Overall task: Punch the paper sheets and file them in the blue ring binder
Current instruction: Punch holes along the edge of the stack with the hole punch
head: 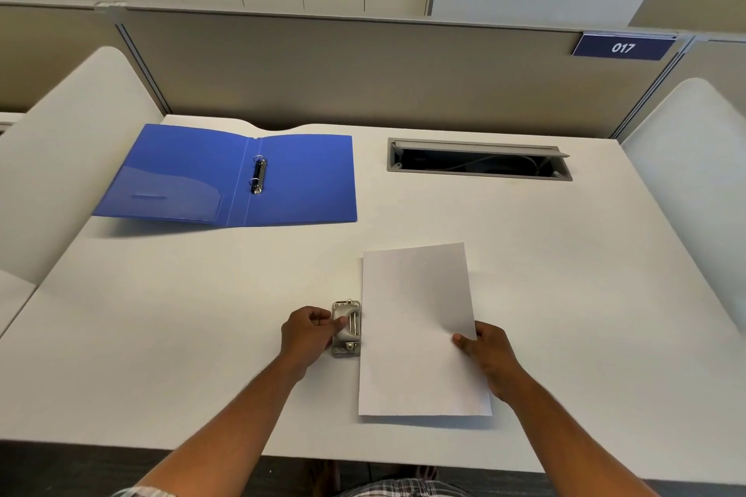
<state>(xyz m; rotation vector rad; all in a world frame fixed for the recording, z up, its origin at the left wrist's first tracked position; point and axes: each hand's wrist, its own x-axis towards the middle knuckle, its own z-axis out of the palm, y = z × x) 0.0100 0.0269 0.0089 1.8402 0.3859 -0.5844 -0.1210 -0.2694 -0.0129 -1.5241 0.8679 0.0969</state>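
Note:
White paper sheets [415, 319] lie on the desk in front of me, their left edge inside a small grey hole punch [346, 329]. My left hand [306, 333] holds the punch from the left, thumb on its lever. My right hand [486, 355] grips the sheets' right edge, thumb on top and fingers underneath. The blue ring binder [306, 182] lies open and flat at the back left, its two metal rings [257, 175] standing up at the spine.
A white desk [585, 295] with rounded side panels left and right. An open grey cable tray [478, 159] is sunk into the desk at the back right. A beige partition with a blue "017" sign [623, 48] closes the back.

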